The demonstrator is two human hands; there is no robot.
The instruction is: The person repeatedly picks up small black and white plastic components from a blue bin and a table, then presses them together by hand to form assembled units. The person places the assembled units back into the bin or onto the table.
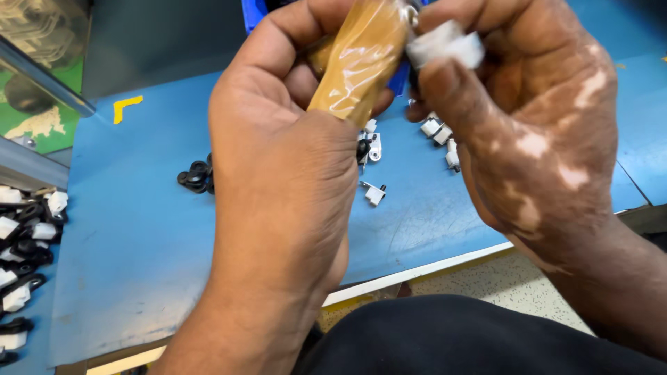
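Blue matte worktop (153, 208) fills the background. Above it, the left hand (292, 167) is closed around a glossy amber-brown cylinder wrapped in clear film (361, 59), its long axis tilted from lower left to upper right. At its upper end the right hand (535, 132) pinches a small white plastic part (445, 45). Below the cylinder, loose white clips (375, 193) and black ring-shaped pieces (196, 176) lie on the worktop. A blue bin (251, 14) shows behind; its contents are hidden.

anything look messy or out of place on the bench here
Nothing looks damaged. Small white parts lie scattered loose on the blue bench beyond the hands, and a heap of black and white parts sits at its left edge.
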